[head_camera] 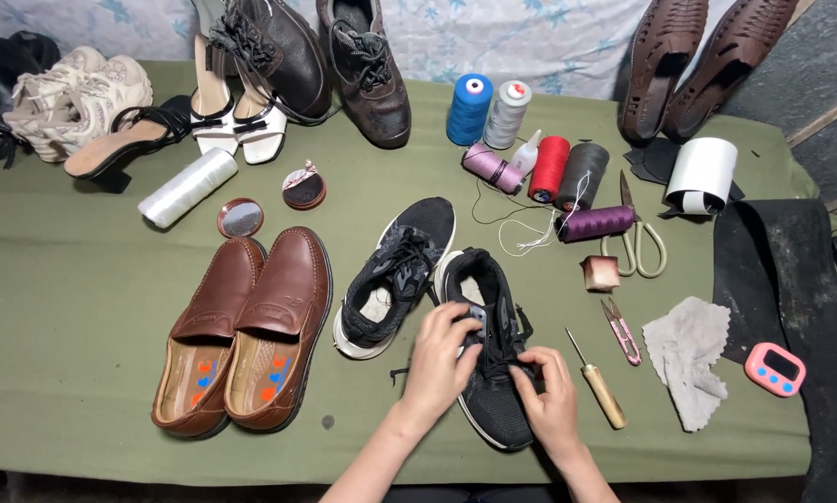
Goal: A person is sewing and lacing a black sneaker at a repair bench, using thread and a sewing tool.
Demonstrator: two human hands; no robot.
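Note:
Two black sneakers with white soles lie on the green table cloth (83, 279). My left hand (442, 359) grips the tongue and laces of the nearer black sneaker (489, 410). On that shoe's right side my right hand (549, 396) pinches the lace area. The other black sneaker (395, 275) rests just to the left, untouched. A wooden-handled awl (597, 382) lies right of my right hand.
A pair of brown loafers (246, 326) sits at left. Thread spools (549, 168), scissors (634, 244), pink snips (621, 329), a grey rag (688, 349) and a pink timer (774, 369) lie at right. More shoes line the back edge.

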